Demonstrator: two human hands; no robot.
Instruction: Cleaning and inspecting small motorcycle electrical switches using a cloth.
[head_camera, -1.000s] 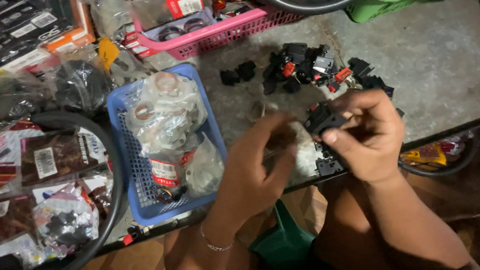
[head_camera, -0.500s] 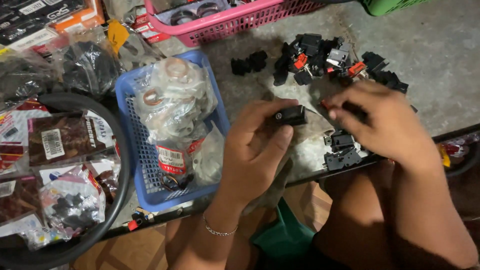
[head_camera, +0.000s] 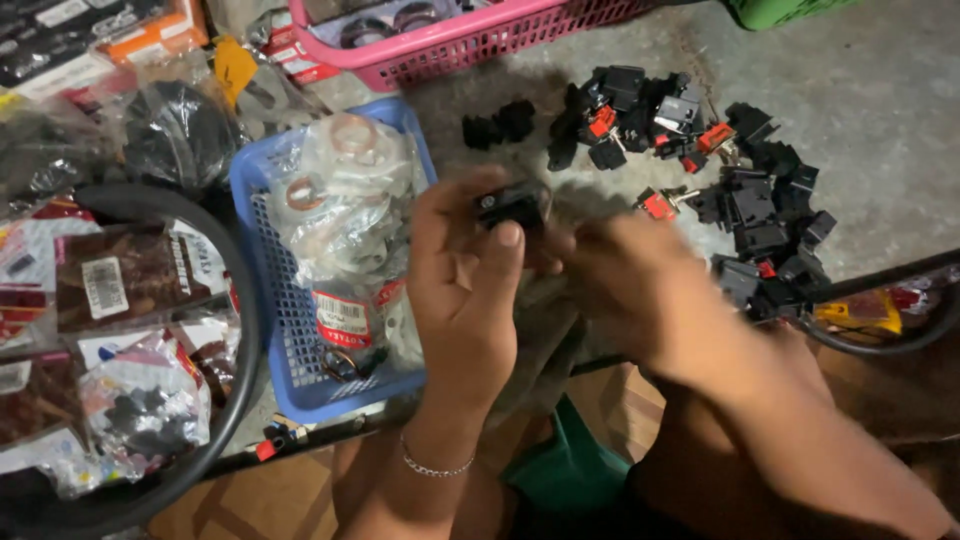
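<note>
- Left hand: bare, no glove, no ring to be seen; thumbnail short and plain.
- Left wrist: thin silver-coloured chain bracelet of small links, worn loosely around the wrist.
- Left forearm: bare, no sleeve in view.
- Right hand: bare, no glove; blurred, so nails and finer detail cannot be made out.
- Right wrist and forearm: bare, no bracelet, watch or sleeve visible along the stretch shown.
- Lower body: green garment seen between the forearms; its cut cannot be told.
</note>
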